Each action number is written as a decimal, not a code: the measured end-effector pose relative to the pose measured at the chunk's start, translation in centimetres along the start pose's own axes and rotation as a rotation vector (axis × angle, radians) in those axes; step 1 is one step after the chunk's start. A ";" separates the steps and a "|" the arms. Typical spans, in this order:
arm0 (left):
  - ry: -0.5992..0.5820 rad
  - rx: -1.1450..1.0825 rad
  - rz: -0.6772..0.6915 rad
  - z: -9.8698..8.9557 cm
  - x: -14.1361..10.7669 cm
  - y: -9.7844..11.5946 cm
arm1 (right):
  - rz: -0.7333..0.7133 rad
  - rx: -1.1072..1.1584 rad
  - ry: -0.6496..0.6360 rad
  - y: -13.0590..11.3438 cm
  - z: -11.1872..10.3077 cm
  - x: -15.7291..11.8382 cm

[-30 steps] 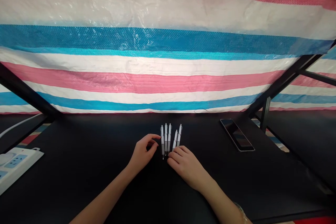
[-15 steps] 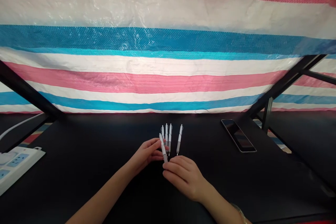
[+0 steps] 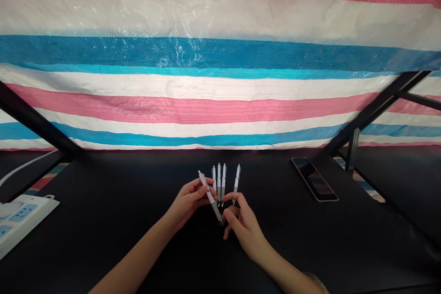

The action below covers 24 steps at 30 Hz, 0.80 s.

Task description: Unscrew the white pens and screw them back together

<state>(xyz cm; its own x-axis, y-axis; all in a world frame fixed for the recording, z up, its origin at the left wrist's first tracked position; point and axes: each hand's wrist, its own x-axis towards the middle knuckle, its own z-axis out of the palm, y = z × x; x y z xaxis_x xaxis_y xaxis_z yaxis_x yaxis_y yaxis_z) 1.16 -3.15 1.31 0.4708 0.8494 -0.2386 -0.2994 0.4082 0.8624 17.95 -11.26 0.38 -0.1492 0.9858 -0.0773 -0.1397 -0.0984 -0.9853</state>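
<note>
My left hand (image 3: 188, 204) pinches a white click pen (image 3: 211, 197) with a grey grip between thumb and fingers. The pen slants, its button up and to the left, its dark tip down toward my right hand. Close by that tip, my right hand (image 3: 243, 225) has its thumb and fingers apart; contact with the pen is hard to make out. Just beyond the hands, three similar pens (image 3: 219, 179) lie side by side on the black table, partly covered by the left fingers. Another white pen (image 3: 237, 177) lies a little to their right, its lower end near my right index finger.
A dark phone (image 3: 314, 179) lies on the table (image 3: 138, 174) at the right. On the left sits a white power strip (image 3: 29, 220) with a cable (image 3: 24, 165). Black metal bars (image 3: 365, 110) slope up at both sides before a striped plastic sheet (image 3: 206, 87).
The held pen has tilted further, its button end shifting left. My right hand has opened its fingers away from the pen's grip and turned. The pens on the table stay put.
</note>
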 end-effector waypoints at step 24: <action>0.071 0.081 0.005 0.3 -0.4 -1.2 | 0.556 0.418 -0.403 1.2 -0.9 0.8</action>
<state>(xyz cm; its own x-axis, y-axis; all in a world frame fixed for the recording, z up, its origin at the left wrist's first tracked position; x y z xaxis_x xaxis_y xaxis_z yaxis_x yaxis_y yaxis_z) 1.61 -4.05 0.46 0.4083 0.8741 -0.2631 -0.2318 0.3781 0.8963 18.60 -10.50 -0.99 -0.6358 0.6600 -0.4003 -0.2840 -0.6822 -0.6738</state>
